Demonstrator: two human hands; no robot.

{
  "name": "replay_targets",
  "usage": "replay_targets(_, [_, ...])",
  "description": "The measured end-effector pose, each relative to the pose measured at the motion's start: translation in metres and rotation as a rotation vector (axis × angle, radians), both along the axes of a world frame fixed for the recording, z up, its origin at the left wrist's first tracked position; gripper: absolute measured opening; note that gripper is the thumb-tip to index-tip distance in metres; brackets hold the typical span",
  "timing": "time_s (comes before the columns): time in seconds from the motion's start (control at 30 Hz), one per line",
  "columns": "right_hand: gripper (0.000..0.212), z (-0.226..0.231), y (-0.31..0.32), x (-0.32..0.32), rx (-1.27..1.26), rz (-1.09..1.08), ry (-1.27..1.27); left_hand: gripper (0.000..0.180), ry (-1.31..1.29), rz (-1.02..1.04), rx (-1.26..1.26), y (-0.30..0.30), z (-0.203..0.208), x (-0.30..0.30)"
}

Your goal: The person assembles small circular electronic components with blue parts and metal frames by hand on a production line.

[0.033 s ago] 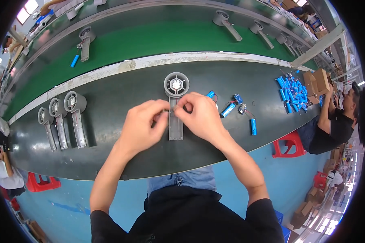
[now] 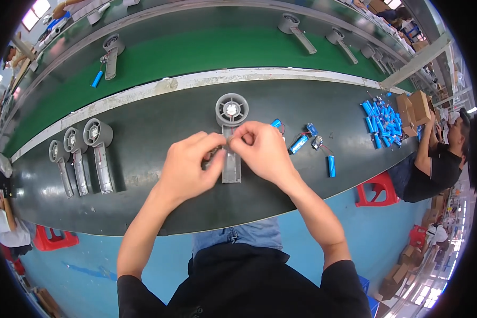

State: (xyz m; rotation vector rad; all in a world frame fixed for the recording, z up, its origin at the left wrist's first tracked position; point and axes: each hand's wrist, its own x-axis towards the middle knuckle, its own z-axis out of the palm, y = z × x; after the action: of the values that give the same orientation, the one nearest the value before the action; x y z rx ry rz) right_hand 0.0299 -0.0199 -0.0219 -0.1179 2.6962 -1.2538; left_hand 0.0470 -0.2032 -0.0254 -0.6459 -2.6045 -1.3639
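Observation:
A grey handheld fan housing (image 2: 231,109) lies in front of me, its round head pointing away and its open handle trough (image 2: 231,168) toward me. At the top of the handle, just below the head, both hands meet in a pinch. My left hand (image 2: 192,163) comes in from the left with thumb and forefinger bent together. From the right, my right hand (image 2: 264,151) presses its thumb and fingertips together over the handle. Whatever sits between the fingertips is too small and covered to make out. Right of my right hand lie blue cylindrical batteries (image 2: 298,144) wired to small circuit boards (image 2: 312,129).
Several similar fan housings (image 2: 98,135) stand in a row at left. A heap of blue batteries (image 2: 382,123) lies by a cardboard box (image 2: 420,106) at right, where a person (image 2: 439,153) sits. Beyond a pale ledge (image 2: 196,79), a green belt (image 2: 212,50) carries more housings.
My left hand has shifted slightly right, its fingertips now closer to my right hand over the handle. The fan housing has moved a touch to the right.

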Motion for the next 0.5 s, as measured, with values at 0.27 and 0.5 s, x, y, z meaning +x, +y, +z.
replay_targets(0.27, [0.022, -0.009, 0.007, -0.005, -0.39, -0.091, -0.196, 0.017, 0.273, 0.018, -0.288, 0.018, -0.009, 0.0])
replay_targets(0.5, [0.02, -0.002, -0.004, 0.002, 0.086, -0.083, 0.206, 0.016, 0.336, 0.063, -0.248, 0.019, -0.015, -0.002])
